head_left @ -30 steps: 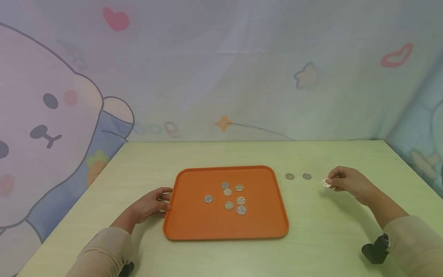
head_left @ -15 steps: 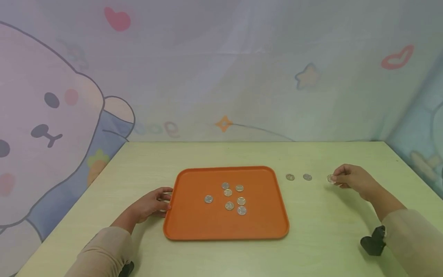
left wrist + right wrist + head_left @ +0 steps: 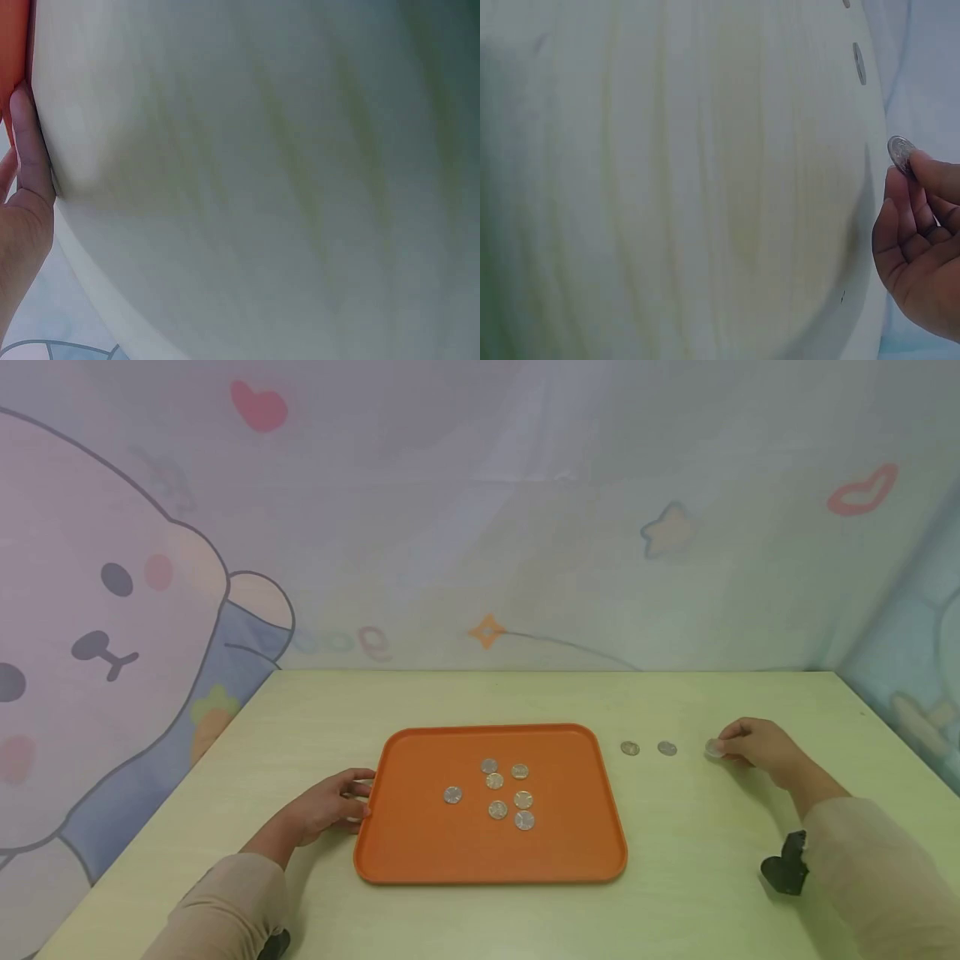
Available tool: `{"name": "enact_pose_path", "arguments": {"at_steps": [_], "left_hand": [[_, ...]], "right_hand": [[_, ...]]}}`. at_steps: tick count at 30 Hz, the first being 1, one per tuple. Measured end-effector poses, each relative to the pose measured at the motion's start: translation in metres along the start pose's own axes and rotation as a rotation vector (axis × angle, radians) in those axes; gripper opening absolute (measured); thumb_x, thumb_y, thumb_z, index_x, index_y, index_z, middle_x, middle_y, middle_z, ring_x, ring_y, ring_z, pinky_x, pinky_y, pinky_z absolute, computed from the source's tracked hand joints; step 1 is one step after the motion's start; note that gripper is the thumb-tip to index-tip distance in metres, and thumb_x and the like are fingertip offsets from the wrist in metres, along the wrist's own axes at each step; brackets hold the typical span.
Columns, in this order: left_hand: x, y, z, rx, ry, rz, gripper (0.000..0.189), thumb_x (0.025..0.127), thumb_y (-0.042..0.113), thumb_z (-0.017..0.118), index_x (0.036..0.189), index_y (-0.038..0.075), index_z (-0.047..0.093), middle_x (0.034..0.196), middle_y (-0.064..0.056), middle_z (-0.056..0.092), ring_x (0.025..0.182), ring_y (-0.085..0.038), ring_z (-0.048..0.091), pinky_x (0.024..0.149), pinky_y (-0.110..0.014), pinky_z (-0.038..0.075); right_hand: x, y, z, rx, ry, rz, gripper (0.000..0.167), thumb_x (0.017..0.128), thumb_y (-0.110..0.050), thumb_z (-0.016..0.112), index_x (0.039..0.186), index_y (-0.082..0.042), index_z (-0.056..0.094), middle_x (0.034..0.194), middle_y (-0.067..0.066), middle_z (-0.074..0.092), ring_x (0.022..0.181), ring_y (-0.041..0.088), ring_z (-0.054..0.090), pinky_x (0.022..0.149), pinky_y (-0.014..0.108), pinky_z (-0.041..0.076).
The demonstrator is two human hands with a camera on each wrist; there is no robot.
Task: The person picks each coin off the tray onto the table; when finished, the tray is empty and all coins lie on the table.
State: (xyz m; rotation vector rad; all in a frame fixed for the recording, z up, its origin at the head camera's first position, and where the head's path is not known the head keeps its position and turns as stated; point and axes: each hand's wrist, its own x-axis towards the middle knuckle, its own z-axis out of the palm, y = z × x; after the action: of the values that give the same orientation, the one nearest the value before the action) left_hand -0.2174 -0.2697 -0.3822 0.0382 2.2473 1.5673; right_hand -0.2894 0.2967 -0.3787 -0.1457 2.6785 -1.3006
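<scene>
Right wrist view: there's the coin (image 3: 898,152), pinched at the fingertips of my right hand (image 3: 924,255), near a loose coin (image 3: 667,748); my left hand (image 3: 327,807) relaxed, touching the orange tray (image 3: 420,847).

Two coins (image 3: 667,748) lie along the direct path between the right grip (image 3: 761,752) and the orange tray (image 3: 420,852); on their near side, the surface (image 3: 690,852) offers a free lane. The left grip (image 3: 326,808) blocks the tray's left side, and a backdrop (image 3: 510,543) bounds the far edge.
</scene>
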Motion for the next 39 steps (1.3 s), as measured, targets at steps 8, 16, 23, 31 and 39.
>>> {"name": "enact_pose_path", "arguments": {"at_steps": [8, 16, 23, 31, 39], "left_hand": [[0.001, 0.001, -0.001, -0.008, 0.018, -0.002, 0.059, 0.078, -0.004, 0.052, 0.130, -0.004, 0.025, 0.116, -0.021, 0.038, 0.085, -0.021, 0.053, 0.072, -0.036, 0.047], [0.000, 0.002, -0.001, 0.006, 0.010, 0.002, 0.059, 0.078, -0.003, 0.052, 0.130, -0.005, 0.024, 0.115, -0.021, 0.037, 0.084, -0.020, 0.052, 0.072, -0.037, 0.047], [0.000, 0.002, -0.002, 0.004, 0.009, 0.000, 0.059, 0.078, -0.003, 0.052, 0.130, -0.005, 0.024, 0.115, -0.021, 0.037, 0.084, -0.020, 0.052, 0.072, -0.037, 0.047], [0.000, 0.002, -0.002, 0.009, 0.022, -0.012, 0.058, 0.078, -0.003, 0.053, 0.129, -0.005, 0.025, 0.115, -0.020, 0.037, 0.084, -0.020, 0.051, 0.072, -0.036, 0.047], [0.002, 0.002, 0.001, 0.008, 0.031, -0.020, 0.057, 0.078, -0.003, 0.053, 0.129, -0.004, 0.027, 0.113, -0.019, 0.038, 0.083, -0.020, 0.051, 0.071, -0.036, 0.047]], "right_hand": [[0.013, -0.002, 0.003, -0.101, 0.019, -0.012, 0.027, 0.082, -0.015, 0.055, 0.094, 0.009, 0.050, 0.080, 0.006, 0.054, 0.070, 0.015, 0.047, 0.061, 0.029, 0.040], [0.020, -0.002, 0.009, -0.167, 0.016, -0.006, 0.023, 0.079, -0.012, 0.059, 0.087, 0.008, 0.052, 0.075, 0.007, 0.053, 0.066, 0.017, 0.047, 0.057, 0.029, 0.040], [0.022, -0.007, 0.011, -0.298, 0.016, -0.037, 0.023, 0.079, -0.014, 0.058, 0.083, 0.008, 0.052, 0.075, 0.011, 0.053, 0.067, 0.020, 0.047, 0.058, 0.030, 0.039], [0.023, -0.010, 0.011, -0.365, 0.020, -0.052, 0.024, 0.077, -0.016, 0.061, 0.080, 0.007, 0.053, 0.074, 0.012, 0.053, 0.067, 0.023, 0.047, 0.061, 0.034, 0.039], [0.016, -0.009, 0.008, -0.353, 0.030, -0.028, 0.031, 0.077, -0.020, 0.060, 0.085, 0.009, 0.051, 0.081, 0.017, 0.052, 0.073, 0.027, 0.047, 0.063, 0.038, 0.039]]}}
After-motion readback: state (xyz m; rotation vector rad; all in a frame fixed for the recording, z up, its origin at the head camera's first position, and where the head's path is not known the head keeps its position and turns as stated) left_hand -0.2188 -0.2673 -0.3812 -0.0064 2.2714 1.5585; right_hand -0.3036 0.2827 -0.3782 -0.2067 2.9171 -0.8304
